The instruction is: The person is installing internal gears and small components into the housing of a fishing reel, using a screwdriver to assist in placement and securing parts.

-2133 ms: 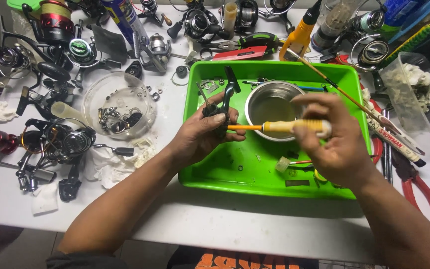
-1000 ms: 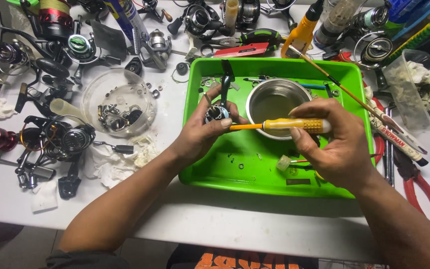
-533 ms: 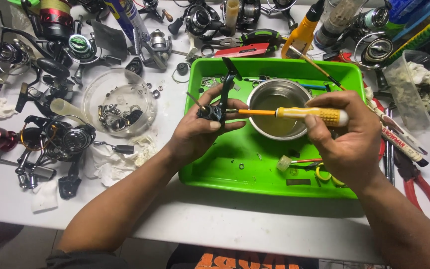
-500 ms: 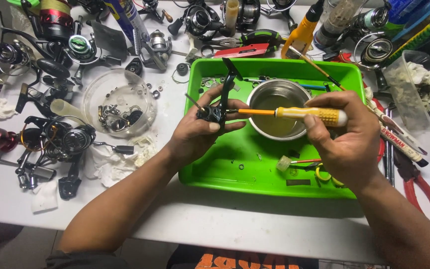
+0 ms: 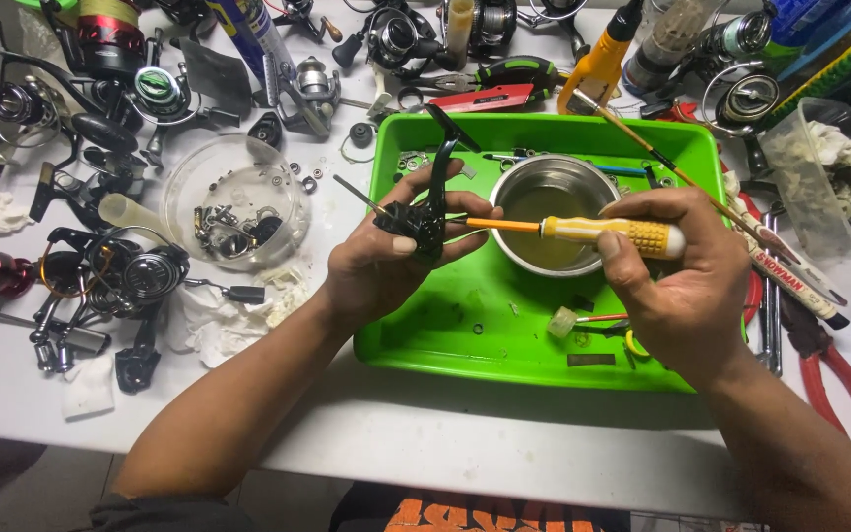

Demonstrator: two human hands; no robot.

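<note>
White and crowded with reel parts, the table carried a green tray beneath both hands. Compared with two seconds earlier, the right hand, clenched around the yellow screwdriver, had risen and levelled the shaft, its tip now meeting the black reel body gripped by the left hand. Just beyond the right hand's knuckles sat a steel bowl; left of the left hand, a clear dish of small parts.

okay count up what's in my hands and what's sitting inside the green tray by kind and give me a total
Black reel part, in the left hand: 1
Yellow-handled screwdriver, in the right hand: 1
Metal bowl, in the green tray: 1
Small brush, on the tray floor: 1
Total: 4
</note>
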